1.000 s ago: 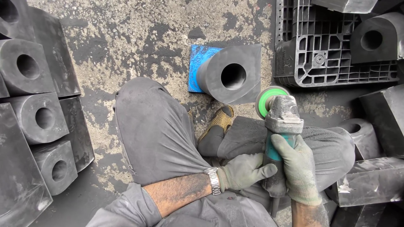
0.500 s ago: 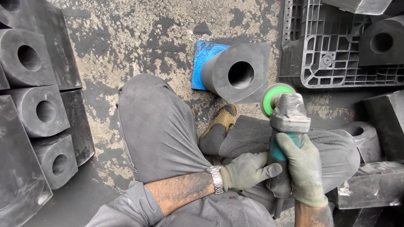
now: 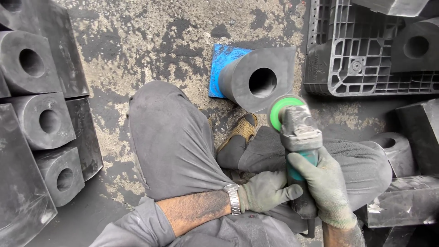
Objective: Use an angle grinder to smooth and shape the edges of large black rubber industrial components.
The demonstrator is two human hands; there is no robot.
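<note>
I sit on the ground with my legs folded. My right hand (image 3: 325, 187), in a grey-green glove, grips the body of an angle grinder (image 3: 297, 132) with a green disc at its front. My left hand (image 3: 265, 191), also gloved, rests against the grinder's lower handle, a metal watch on its wrist. Just beyond the disc lies a black rubber block (image 3: 256, 80) with a round hole through it, on its side on a blue pad (image 3: 222, 66). The disc sits close to the block's near edge; contact cannot be told.
Several similar black blocks with holes (image 3: 41, 121) are stacked at the left. A black plastic pallet (image 3: 361, 59) with more blocks lies at the upper right. Further blocks (image 3: 402, 201) crowd the right side. The concrete floor (image 3: 151, 41) is stained and rough.
The view has shifted slightly, so the block and grinder sit a little further right and up in the picture. Both hands keep the same hold on the grinder.
</note>
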